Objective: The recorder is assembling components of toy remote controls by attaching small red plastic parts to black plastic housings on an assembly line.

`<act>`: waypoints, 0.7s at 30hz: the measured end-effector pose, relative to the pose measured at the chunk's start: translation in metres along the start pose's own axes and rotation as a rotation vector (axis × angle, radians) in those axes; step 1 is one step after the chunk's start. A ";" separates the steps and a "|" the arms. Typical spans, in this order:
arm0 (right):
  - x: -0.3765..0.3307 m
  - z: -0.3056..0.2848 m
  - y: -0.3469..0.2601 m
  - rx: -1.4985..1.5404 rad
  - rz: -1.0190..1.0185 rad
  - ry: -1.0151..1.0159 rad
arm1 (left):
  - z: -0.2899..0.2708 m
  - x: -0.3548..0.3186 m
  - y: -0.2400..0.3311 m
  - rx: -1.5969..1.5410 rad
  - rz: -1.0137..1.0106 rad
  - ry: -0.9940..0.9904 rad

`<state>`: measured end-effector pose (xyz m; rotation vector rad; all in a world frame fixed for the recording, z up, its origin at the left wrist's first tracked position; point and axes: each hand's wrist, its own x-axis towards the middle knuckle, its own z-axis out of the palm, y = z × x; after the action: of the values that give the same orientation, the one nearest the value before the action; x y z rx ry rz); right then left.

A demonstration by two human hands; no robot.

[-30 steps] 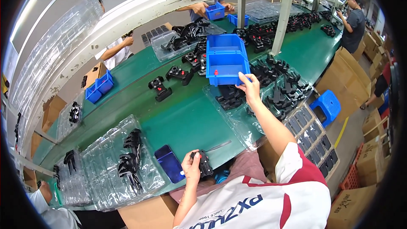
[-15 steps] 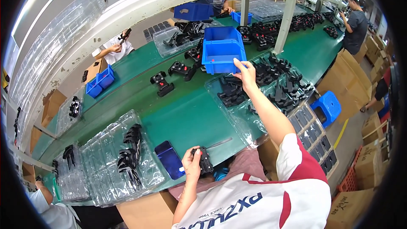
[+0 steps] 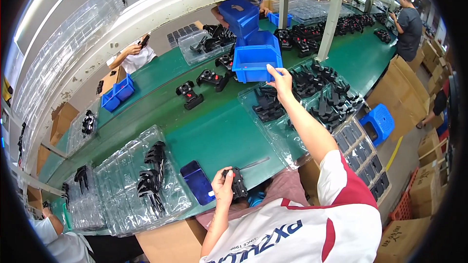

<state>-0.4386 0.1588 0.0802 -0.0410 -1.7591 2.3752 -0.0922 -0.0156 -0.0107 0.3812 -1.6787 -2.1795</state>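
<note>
My left hand (image 3: pixel 223 189) is closed around a black plastic device part (image 3: pixel 238 185) at the table's near edge. My right hand (image 3: pixel 280 82), arm stretched forward, pinches the near rim of a blue plastic bin (image 3: pixel 257 74). Little shows inside this bin apart from a tiny red piece. Right behind it another blue bin (image 3: pixel 239 18) is tipped up, with a co-worker's hand (image 3: pixel 220 15) beside it. A thin strip-like tool (image 3: pixel 255 162) lies by my left hand, and a dark blue phone-shaped slab (image 3: pixel 197 181) lies to its left.
Clear trays (image 3: pixel 114 190) with black parts cover the left of the green table (image 3: pixel 214 139). More black brackets (image 3: pixel 324 92) pile up at right. Black assemblies (image 3: pixel 189 95) stand along the middle. A shelf post (image 3: pixel 331 17) rises behind. A blue stool (image 3: pixel 378 122) stands at right.
The far blue bin has moved right and tipped toward the bin I hold. A co-worker's hand has come into view beside it. My own hands have hardly moved.
</note>
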 end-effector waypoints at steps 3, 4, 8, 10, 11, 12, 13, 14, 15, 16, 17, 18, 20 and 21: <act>0.000 -0.001 0.000 -0.003 -0.004 0.002 | 0.002 0.000 0.003 -0.011 -0.007 0.006; 0.000 -0.002 -0.001 -0.007 -0.008 0.002 | 0.003 -0.001 0.005 -0.020 -0.021 0.012; 0.000 -0.005 -0.002 -0.013 -0.019 -0.002 | 0.006 -0.002 0.007 -0.042 -0.049 0.025; -0.002 -0.006 -0.002 -0.011 -0.024 -0.008 | 0.005 -0.002 0.007 -0.048 -0.052 0.026; -0.003 -0.007 -0.002 -0.010 -0.027 -0.011 | 0.005 -0.002 0.006 -0.051 -0.054 0.027; -0.004 -0.007 -0.003 -0.010 -0.027 -0.013 | 0.005 -0.002 0.006 -0.051 -0.053 0.028; -0.005 -0.007 -0.003 -0.006 -0.027 -0.012 | 0.004 -0.002 0.005 -0.050 -0.052 0.026; -0.006 -0.007 -0.004 -0.002 -0.026 -0.012 | 0.004 -0.002 0.004 -0.049 -0.051 0.023; -0.006 -0.007 -0.004 0.001 -0.025 -0.012 | 0.003 -0.002 0.004 -0.048 -0.050 0.021; -0.006 -0.007 -0.005 0.005 -0.024 -0.012 | 0.003 -0.002 0.004 -0.047 -0.050 0.019; -0.007 -0.008 -0.005 0.005 -0.023 -0.013 | 0.003 -0.002 0.004 -0.047 -0.050 0.020; -0.007 -0.008 -0.005 0.008 -0.022 -0.015 | 0.003 -0.002 0.005 -0.046 -0.053 0.021; -0.007 -0.009 -0.005 0.015 -0.019 -0.019 | 0.004 -0.001 0.006 -0.046 -0.059 0.022; -0.007 -0.010 -0.005 0.018 -0.017 -0.021 | 0.004 -0.002 0.006 -0.046 -0.062 0.023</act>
<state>-0.4294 0.1683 0.0817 0.0018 -1.7400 2.3876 -0.0920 -0.0125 -0.0040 0.4497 -1.6221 -2.2453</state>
